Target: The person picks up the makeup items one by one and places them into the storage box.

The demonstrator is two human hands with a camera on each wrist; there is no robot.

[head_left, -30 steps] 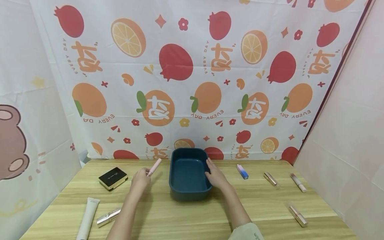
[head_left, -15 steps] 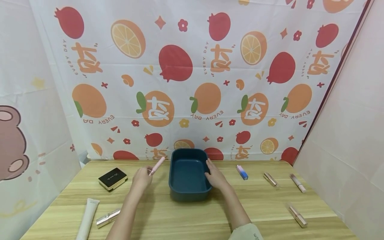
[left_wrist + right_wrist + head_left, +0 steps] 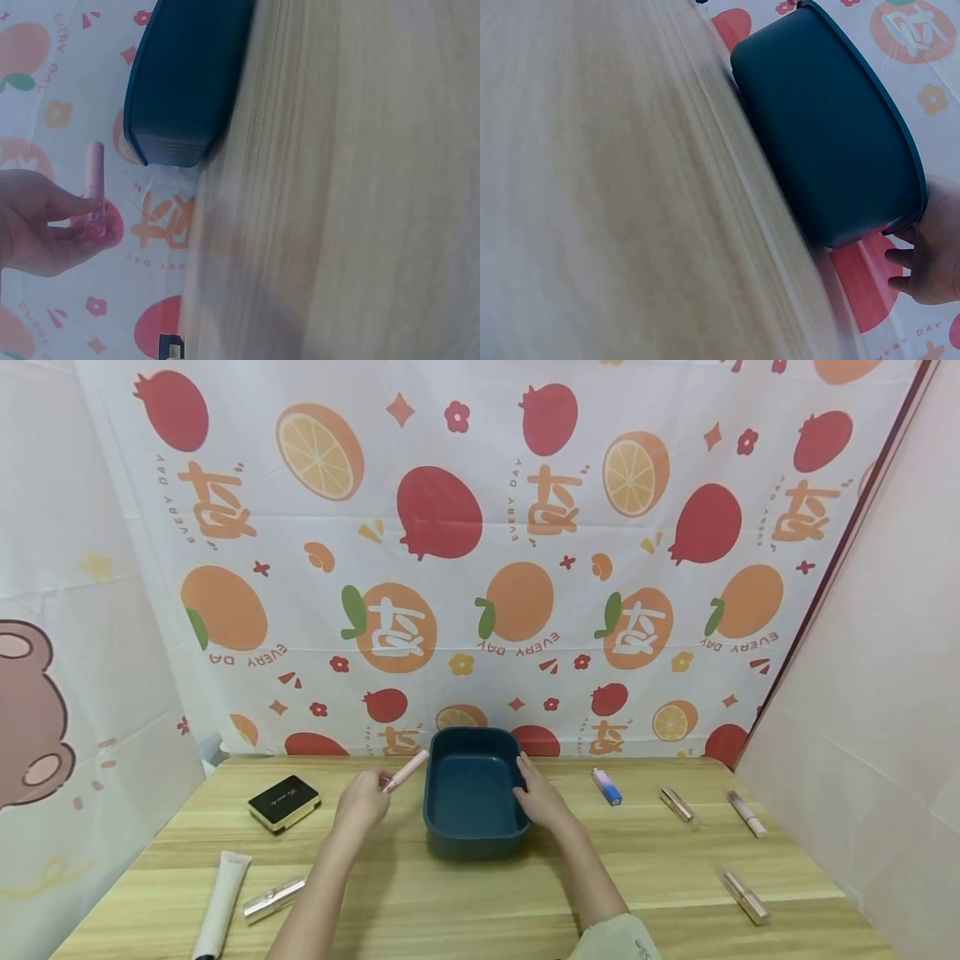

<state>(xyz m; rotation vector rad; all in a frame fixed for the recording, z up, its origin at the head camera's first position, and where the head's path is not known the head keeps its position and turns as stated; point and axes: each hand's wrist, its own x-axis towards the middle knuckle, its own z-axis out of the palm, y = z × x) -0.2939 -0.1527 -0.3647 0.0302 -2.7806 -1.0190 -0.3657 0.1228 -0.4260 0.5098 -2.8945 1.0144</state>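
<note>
My left hand (image 3: 363, 799) pinches a slim pink lip gloss tube (image 3: 408, 768) between thumb and fingers. In the left wrist view the tube (image 3: 95, 169) stands upright in the image, with a clear pink part at the fingertips. Its far end is close to the left rim of a deep dark-teal box (image 3: 480, 850), which stands on the table. My right hand (image 3: 542, 797) holds the box's right rim, the thumb over the inner side. In the right wrist view some of its fingers (image 3: 900, 257) are spread below the box (image 3: 825, 135).
Left on the wooden table (image 3: 420, 910) lie a black compact (image 3: 283, 802), a white squeeze tube (image 3: 222, 902) and a silver lipstick tube (image 3: 273, 900). To the right are a pink-blue tube (image 3: 607, 786) and several slim cosmetic tubes (image 3: 745, 896). A fruit-print cloth (image 3: 480, 610) hangs behind.
My left hand has moved right and slightly up with the lip gloss tube, bringing it close to the box's left rim. The right hand and box stay put.
</note>
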